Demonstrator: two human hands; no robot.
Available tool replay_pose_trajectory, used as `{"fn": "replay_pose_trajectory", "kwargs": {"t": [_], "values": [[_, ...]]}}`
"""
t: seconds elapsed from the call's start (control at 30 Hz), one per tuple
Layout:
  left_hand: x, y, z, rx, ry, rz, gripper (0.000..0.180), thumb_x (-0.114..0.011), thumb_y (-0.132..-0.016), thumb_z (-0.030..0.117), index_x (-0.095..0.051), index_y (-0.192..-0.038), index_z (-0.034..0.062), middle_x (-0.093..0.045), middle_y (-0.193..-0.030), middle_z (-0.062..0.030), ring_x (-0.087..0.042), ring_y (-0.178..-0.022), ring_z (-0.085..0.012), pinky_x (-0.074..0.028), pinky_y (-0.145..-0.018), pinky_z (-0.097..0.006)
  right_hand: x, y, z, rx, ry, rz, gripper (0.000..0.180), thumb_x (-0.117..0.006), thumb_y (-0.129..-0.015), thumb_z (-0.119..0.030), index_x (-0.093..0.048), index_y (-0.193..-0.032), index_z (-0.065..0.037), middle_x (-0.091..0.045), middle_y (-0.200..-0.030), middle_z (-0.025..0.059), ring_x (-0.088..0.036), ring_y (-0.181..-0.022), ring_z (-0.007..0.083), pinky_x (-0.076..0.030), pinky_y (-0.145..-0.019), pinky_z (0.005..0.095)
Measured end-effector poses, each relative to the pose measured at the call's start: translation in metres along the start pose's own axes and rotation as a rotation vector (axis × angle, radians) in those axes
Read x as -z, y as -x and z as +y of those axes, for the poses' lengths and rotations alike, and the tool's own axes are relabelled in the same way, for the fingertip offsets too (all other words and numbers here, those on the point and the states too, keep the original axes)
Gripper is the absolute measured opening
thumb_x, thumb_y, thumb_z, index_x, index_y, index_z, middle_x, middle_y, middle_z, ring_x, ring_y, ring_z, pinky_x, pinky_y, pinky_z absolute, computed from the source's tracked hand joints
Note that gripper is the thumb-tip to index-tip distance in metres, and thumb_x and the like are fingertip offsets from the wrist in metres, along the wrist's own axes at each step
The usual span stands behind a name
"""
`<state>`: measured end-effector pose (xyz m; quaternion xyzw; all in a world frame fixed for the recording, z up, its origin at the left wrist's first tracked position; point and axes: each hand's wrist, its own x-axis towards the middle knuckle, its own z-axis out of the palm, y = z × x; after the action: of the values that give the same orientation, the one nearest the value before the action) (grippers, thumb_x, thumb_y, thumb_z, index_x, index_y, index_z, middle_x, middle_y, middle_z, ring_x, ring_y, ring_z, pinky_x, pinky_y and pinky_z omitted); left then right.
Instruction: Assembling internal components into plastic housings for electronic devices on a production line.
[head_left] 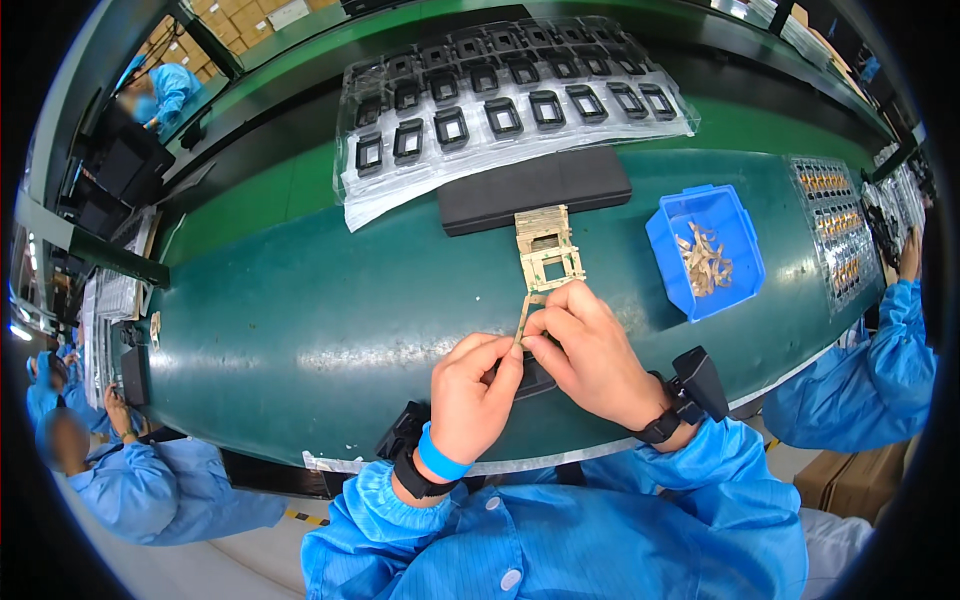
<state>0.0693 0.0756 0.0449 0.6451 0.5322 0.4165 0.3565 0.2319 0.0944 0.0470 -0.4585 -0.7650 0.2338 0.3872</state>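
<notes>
Tan strip (prob. 1) held btwn 2 hands.

Table: wide room at left hand's 9 o'clock
Tan frames, black block: block right hand's 11 o'clock
Blue bin: blocks between its 1 and 2

Loose strips are held in the bin on the table. Left of the bin, stacked sheets are placed; left and behind, a block; farther behind, a tray filled with frames. Left and before the bin, one strip is held by the left hand and right hand.
</notes>
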Motion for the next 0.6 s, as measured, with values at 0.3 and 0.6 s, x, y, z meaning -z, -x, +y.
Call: {"fn": "replay_pose_trajectory", "kwargs": {"t": [0.3,0.6], "values": [[0.004,0.004,-0.009,0.13,0.181,-0.067,0.011,-0.062,-0.087,0.004,-0.069,-0.085,-0.0046,-0.065,-0.077,-0.0099,-0.056,-0.062,-0.0119,-0.043,-0.055,-0.027,-0.003,0.006,0.003,0.176,0.208,-0.051,0.012,-0.066,-0.08,-0.011,-0.058,-0.088,-0.008,-0.05,-0.089,0.005,-0.053,-0.086,0.0219,-0.035,-0.075,0.0377],[0.005,0.003,-0.002,0.332,0.315,-0.005,0.016,-0.059,-0.091,0.006,-0.069,-0.087,-0.0055,-0.066,-0.079,-0.0093,-0.06,-0.075,-0.0138,-0.047,-0.069,-0.026,0.022,0.016,0.003,0.179,0.148,0.137,0.023,-0.071,-0.074,-0.009,-0.056,-0.091,-0.011,-0.051,-0.093,0.0066,-0.051,-0.092,0.0249,-0.034,-0.083,0.0391]]}}
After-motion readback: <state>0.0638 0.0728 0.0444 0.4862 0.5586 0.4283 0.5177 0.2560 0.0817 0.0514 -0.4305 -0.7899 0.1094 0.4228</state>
